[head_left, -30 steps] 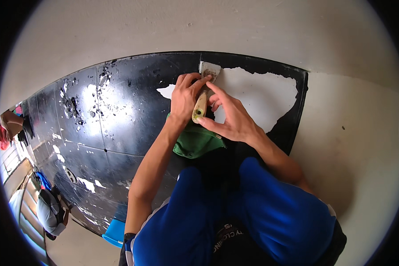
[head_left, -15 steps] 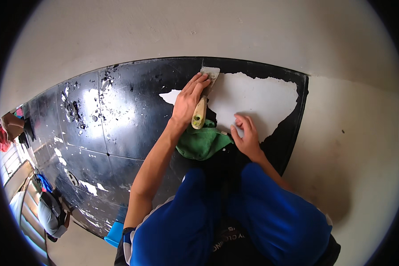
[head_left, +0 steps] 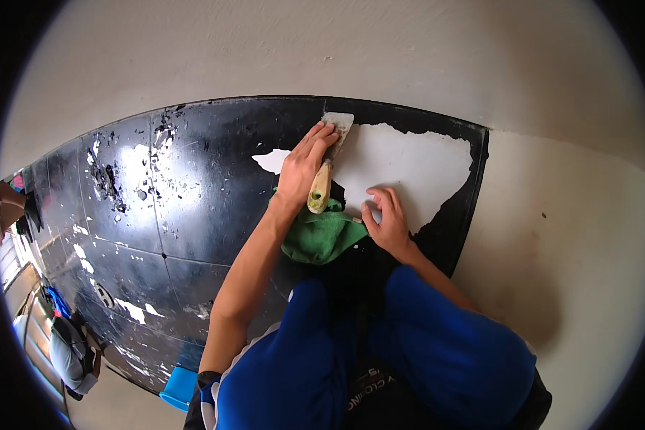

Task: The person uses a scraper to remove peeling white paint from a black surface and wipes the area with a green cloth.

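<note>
My left hand [head_left: 304, 168] is over a scraper [head_left: 320, 190] with a wide metal blade and a pale, worn handle. Its fingers press along the blade, and the thumb is hidden. The blade's edge meets a black coated surface [head_left: 265, 122] beside a large bared white patch [head_left: 408, 154]. Just right of the handle, my right hand [head_left: 390, 226] hovers over or rests on the patch's lower part; contact is unclear. Its fingers are bent and apart, with nothing in them. A crumpled green cloth [head_left: 315, 240] lies below the handle, between my two forearms.
Peeled spots and loose black flakes [head_left: 107, 186] mark the coating to the left. A blue plastic container [head_left: 179, 387] stands at lower left, near a grey and black bundle [head_left: 72, 355]. Pale walls [head_left: 530, 215] border the black surface. My blue-clad knees [head_left: 451, 337] are close below.
The whole picture has shifted slightly left and down. Relative to the black surface, both hands, the scraper and the cloth are nearly where they were.
</note>
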The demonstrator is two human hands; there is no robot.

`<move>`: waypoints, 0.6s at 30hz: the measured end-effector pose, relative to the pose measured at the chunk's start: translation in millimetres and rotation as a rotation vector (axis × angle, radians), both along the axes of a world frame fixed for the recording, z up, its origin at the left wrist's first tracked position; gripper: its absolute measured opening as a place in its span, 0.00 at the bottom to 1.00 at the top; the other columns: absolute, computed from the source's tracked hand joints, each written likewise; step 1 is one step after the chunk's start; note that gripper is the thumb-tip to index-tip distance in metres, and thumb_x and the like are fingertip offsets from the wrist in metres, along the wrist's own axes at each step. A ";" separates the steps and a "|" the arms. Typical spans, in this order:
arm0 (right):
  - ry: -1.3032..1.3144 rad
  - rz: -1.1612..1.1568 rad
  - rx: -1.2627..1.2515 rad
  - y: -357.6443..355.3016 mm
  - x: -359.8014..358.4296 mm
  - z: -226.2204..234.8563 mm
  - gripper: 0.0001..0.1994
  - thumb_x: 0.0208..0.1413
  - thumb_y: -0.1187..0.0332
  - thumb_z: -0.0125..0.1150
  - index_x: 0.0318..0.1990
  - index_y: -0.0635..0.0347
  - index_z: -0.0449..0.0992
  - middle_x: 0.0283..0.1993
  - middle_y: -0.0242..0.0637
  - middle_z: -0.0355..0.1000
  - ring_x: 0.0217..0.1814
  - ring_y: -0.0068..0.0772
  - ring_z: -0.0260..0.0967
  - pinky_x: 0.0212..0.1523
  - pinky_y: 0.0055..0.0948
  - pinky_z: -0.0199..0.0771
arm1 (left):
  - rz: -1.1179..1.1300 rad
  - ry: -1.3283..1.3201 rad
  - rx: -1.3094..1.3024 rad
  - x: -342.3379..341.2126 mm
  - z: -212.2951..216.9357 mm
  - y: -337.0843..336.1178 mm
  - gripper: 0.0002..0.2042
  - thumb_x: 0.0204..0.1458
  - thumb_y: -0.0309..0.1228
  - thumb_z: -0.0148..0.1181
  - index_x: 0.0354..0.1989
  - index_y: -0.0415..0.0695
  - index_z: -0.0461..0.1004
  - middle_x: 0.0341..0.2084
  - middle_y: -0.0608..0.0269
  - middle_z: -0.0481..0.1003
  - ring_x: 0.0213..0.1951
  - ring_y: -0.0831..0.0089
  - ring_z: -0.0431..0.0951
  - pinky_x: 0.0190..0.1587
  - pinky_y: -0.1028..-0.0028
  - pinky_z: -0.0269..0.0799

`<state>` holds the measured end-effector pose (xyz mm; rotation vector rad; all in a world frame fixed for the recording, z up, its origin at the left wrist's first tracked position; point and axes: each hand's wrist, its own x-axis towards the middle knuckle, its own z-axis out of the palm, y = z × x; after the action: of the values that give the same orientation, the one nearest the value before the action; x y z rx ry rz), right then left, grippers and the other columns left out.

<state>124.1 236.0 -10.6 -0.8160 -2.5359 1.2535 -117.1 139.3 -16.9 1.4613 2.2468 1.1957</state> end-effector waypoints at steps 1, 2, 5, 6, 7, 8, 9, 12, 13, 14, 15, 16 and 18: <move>-0.005 0.004 0.003 -0.5 0.7 0.5 0.16 0.61 0.72 0.67 0.55 0.64 0.74 0.49 0.45 0.72 0.44 0.45 0.75 0.43 0.39 0.79 | 0.001 -0.002 -0.001 1.8 0.6 -1.8 0.19 0.55 0.19 0.57 0.56 0.39 0.77 0.64 0.51 0.77 0.69 0.51 0.73 0.66 0.59 0.75; -0.006 0.005 0.009 0.3 -0.3 0.9 0.16 0.61 0.72 0.67 0.55 0.63 0.74 0.49 0.45 0.72 0.44 0.45 0.75 0.43 0.39 0.79 | -0.003 -0.020 -0.016 2.6 1.0 -2.7 0.20 0.54 0.20 0.58 0.57 0.38 0.77 0.64 0.51 0.77 0.69 0.50 0.73 0.67 0.58 0.75; -0.008 -0.003 0.013 0.3 -0.3 1.7 0.16 0.61 0.72 0.67 0.55 0.63 0.74 0.49 0.46 0.72 0.45 0.46 0.75 0.44 0.39 0.79 | 0.000 -0.036 -0.025 6.3 0.8 -3.9 0.22 0.52 0.21 0.59 0.58 0.38 0.76 0.64 0.51 0.76 0.69 0.50 0.73 0.68 0.58 0.74; -0.004 -0.005 0.012 0.0 -0.9 1.6 0.16 0.61 0.72 0.67 0.55 0.63 0.74 0.49 0.46 0.72 0.45 0.46 0.75 0.44 0.39 0.79 | 0.009 -0.038 -0.022 6.7 0.0 -4.5 0.22 0.52 0.20 0.59 0.58 0.38 0.76 0.65 0.51 0.76 0.70 0.50 0.73 0.68 0.58 0.74; -0.002 -0.007 0.008 -0.2 -1.4 1.7 0.16 0.61 0.72 0.67 0.54 0.63 0.74 0.49 0.46 0.72 0.45 0.46 0.75 0.44 0.40 0.79 | 0.007 -0.035 -0.022 4.5 -1.5 -4.0 0.22 0.52 0.20 0.59 0.58 0.38 0.76 0.65 0.51 0.76 0.70 0.50 0.73 0.68 0.58 0.74; -0.003 -0.009 0.003 -0.8 -0.6 2.1 0.16 0.61 0.72 0.67 0.54 0.63 0.74 0.48 0.46 0.72 0.45 0.47 0.76 0.45 0.41 0.78 | -0.004 -0.029 -0.020 2.2 -1.6 -2.4 0.22 0.52 0.20 0.59 0.59 0.38 0.76 0.65 0.51 0.76 0.70 0.50 0.73 0.68 0.58 0.73; -0.004 -0.009 0.002 -1.0 -0.3 1.7 0.16 0.61 0.72 0.67 0.54 0.63 0.74 0.48 0.46 0.72 0.45 0.47 0.76 0.45 0.41 0.78 | -0.015 -0.023 -0.018 0.4 -1.5 -1.2 0.23 0.52 0.20 0.59 0.59 0.38 0.76 0.65 0.51 0.76 0.70 0.50 0.73 0.69 0.58 0.73; 0.003 0.005 0.016 0.7 -0.3 0.5 0.16 0.61 0.71 0.67 0.54 0.63 0.74 0.49 0.47 0.73 0.46 0.48 0.76 0.46 0.43 0.78 | -0.024 0.005 -0.050 -1.4 -1.2 3.3 0.19 0.57 0.19 0.55 0.58 0.40 0.76 0.65 0.51 0.75 0.70 0.51 0.71 0.66 0.59 0.76; -0.005 0.004 0.013 0.7 0.1 0.6 0.16 0.61 0.71 0.67 0.54 0.63 0.74 0.49 0.47 0.73 0.46 0.49 0.76 0.46 0.43 0.78 | -0.024 0.006 -0.049 0.4 0.0 2.0 0.19 0.57 0.19 0.55 0.58 0.40 0.76 0.65 0.51 0.75 0.70 0.51 0.71 0.66 0.59 0.76; -0.012 0.001 0.010 1.1 0.2 0.4 0.16 0.61 0.71 0.67 0.54 0.63 0.74 0.49 0.47 0.73 0.46 0.49 0.76 0.46 0.44 0.78 | -0.021 -0.016 -0.044 3.7 0.0 -1.1 0.21 0.54 0.19 0.56 0.58 0.38 0.76 0.65 0.50 0.76 0.70 0.51 0.72 0.67 0.58 0.75; -0.010 -0.001 0.011 1.5 0.8 0.1 0.16 0.61 0.71 0.67 0.54 0.63 0.74 0.49 0.47 0.73 0.46 0.49 0.76 0.46 0.44 0.78 | -0.018 -0.037 -0.039 6.8 -0.1 -3.5 0.23 0.51 0.19 0.58 0.59 0.37 0.76 0.65 0.50 0.76 0.70 0.50 0.72 0.68 0.58 0.74; -0.016 -0.001 0.013 1.8 1.7 -0.3 0.16 0.61 0.71 0.67 0.54 0.63 0.74 0.49 0.47 0.73 0.46 0.49 0.76 0.46 0.44 0.78 | -0.020 -0.035 -0.038 9.5 -0.7 -4.7 0.23 0.51 0.19 0.58 0.59 0.37 0.76 0.65 0.50 0.76 0.70 0.50 0.72 0.68 0.58 0.74; -0.022 -0.003 0.011 0.4 0.3 -0.3 0.16 0.61 0.71 0.67 0.54 0.63 0.74 0.49 0.47 0.73 0.45 0.49 0.76 0.46 0.44 0.78 | -0.009 -0.012 -0.032 12.9 -0.7 -8.5 0.23 0.51 0.18 0.57 0.59 0.37 0.76 0.65 0.51 0.76 0.70 0.51 0.73 0.68 0.59 0.74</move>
<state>124.4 236.4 -10.9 -0.8363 -2.5556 1.2345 -104.2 130.8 -17.6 1.4470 2.2388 1.1574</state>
